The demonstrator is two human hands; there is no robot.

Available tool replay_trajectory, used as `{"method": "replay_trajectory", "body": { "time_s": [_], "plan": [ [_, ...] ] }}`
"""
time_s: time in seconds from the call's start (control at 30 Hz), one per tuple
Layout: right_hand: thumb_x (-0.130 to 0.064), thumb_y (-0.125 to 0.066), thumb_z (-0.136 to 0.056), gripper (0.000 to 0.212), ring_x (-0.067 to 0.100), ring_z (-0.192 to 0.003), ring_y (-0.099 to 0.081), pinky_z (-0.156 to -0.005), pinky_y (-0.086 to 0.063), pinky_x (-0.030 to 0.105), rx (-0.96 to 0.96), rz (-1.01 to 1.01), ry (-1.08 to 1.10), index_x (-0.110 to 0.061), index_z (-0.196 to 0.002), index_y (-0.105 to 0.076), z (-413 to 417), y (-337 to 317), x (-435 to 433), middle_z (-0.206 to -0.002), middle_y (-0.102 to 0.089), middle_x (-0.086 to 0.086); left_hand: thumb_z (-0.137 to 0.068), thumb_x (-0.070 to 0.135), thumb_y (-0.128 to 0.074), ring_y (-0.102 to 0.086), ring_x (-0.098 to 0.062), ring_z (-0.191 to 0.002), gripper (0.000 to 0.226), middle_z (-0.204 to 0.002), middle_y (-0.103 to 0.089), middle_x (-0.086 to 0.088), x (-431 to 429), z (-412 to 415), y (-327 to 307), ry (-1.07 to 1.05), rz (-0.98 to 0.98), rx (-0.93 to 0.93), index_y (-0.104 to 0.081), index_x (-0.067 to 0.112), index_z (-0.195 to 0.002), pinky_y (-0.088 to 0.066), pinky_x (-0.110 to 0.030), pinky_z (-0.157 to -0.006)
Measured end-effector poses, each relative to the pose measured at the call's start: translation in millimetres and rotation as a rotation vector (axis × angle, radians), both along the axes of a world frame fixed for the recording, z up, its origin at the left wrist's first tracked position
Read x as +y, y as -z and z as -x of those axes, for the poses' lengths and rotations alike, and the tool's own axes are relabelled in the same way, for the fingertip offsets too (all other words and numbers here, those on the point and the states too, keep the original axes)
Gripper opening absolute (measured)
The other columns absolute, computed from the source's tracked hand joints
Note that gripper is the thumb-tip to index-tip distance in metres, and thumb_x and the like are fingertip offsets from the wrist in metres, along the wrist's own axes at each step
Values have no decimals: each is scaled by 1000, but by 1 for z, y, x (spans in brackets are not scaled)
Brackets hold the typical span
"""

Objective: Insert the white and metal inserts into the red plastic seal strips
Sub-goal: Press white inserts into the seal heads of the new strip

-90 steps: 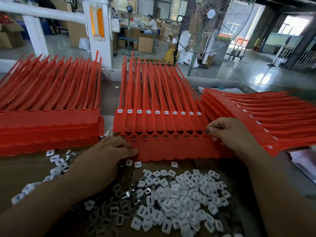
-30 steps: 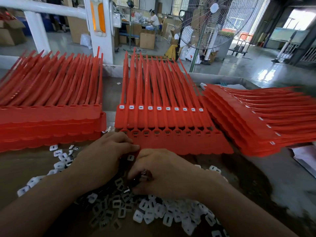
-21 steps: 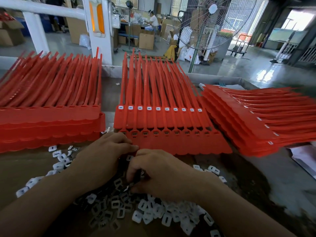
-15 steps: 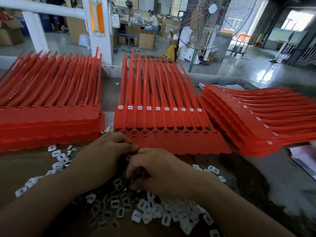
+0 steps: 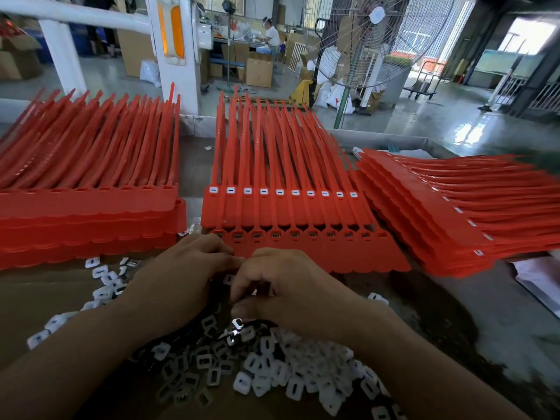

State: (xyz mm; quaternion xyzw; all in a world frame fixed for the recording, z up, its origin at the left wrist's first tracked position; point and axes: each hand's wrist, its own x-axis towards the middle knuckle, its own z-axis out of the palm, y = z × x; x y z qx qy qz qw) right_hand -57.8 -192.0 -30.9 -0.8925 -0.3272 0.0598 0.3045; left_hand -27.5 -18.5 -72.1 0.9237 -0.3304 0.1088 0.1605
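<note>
Beneath right grip (image 5: 288, 286), white inserts (image 5: 288, 380) heaped.

Left hand (image 5: 181, 277) and right hand (image 5: 291, 289) close together at front edge of middle stack (image 5: 288, 213) of red seal strips, fingers curled. Whether they hold anything, cannot tell. Just below right thumb, shiny metal insert (image 5: 237, 324) lies on heap of white inserts (image 5: 288, 377). Row of white squares sits in heads of upper layer of middle stack. Left stack (image 5: 88, 213) and right stack (image 5: 439, 213) beside it, on brown table (image 5: 454, 313). Standing fan (image 5: 372, 40) behind.
</note>
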Motion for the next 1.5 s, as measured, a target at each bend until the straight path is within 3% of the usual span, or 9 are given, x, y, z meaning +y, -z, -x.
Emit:
{"method": "replay_trajectory", "body": {
  "time_s": [0.13,0.27,0.47,0.63,0.8,0.93,1.07,1.3,1.5],
  "plan": [
    [-13,-70,-78,11,-11,-71,-46,-70,-38,6,7,-27,13,-9,-87,-68,-1,1,-3,-76,-50,-20,-61,-4,-72,-59,-20,-86,43,-96,-66,-1,1,0,1,-21,-5,15,-71,19,-98,-40,-25,-70],
    [-10,-68,-80,11,-9,-70,-50,-70,-41,6,-22,-65,30,-6,-90,-70,-3,2,-6,-87,-67,-2,-65,-5,-69,-57,-17,-90,45,-100,-65,1,1,0,1,-39,-5,24,-70,21,-101,-39,-24,-73],
    [-15,-64,-84,8,0,-72,-60,-67,-48,14,18,-117,155,-9,-84,-69,-8,2,-16,-76,-66,-8,-64,-12,-63,-56,-17,-98,55,-106,-64,2,0,-1,5,-61,-3,-5,-67,22,-107,-35,-21,-78],
    [-19,-64,-84,7,-11,-64,-55,-61,-43,6,17,-74,295,-17,-80,-69,-16,3,-29,-62,-57,-21,-75,-8,-50,-42,-6,-113,59,-121,-53,11,1,-4,7,-41,57,31,-58,31,-119,-27,-15,-92],
    [-29,-62,-86,30,6,-83,-58,-75,-46,18,52,-15,467,-27,-115,-60,-25,8,-49,-87,-58,-9,-80,-5,-48,-33,6,-108,59,-123,-49,18,2,-4,10,-50,53,38,-54,37,-122,-23,-6,-87],
    [-28,-60,-88,44,5,-71,-59,-61,-42,13,137,-6,517,-28,-130,-48,-31,10,-61,-98,-59,-1,-81,-4,-41,-28,8,-112,72,-119,-37,26,1,-6,11,-90,75,77,-30,43,-134,-24,-5,-91],
    [-22,-57,-90,35,0,-63,-58,-53,-40,8,140,3,550,-25,-125,-54,-34,6,-68,-90,-60,-6,-80,-6,-36,-25,2,-125,84,-134,-30,22,-2,-5,9,-153,122,99,-1,48,-133,-18,-9,-98],
    [-6,-61,-85,14,4,-55,-58,-50,-47,14,89,-202,672,-18,-77,-62,-38,-4,-91,-67,-64,1,-83,-4,-38,-28,6,-118,64,-129,-37,22,-1,-8,8,-97,58,58,-40,38,-131,-18,-5,-97],
    [-10,-68,-80,14,-1,-36,-46,-41,-37,10,-59,-275,882,-16,-68,-65,-42,-10,-124,-49,-57,-3,-77,-10,-48,-44,-3,-112,56,-119,-55,11,-1,-6,6,-103,73,-5,-60,27,-118,-21,-9,-89]
  ]
}}
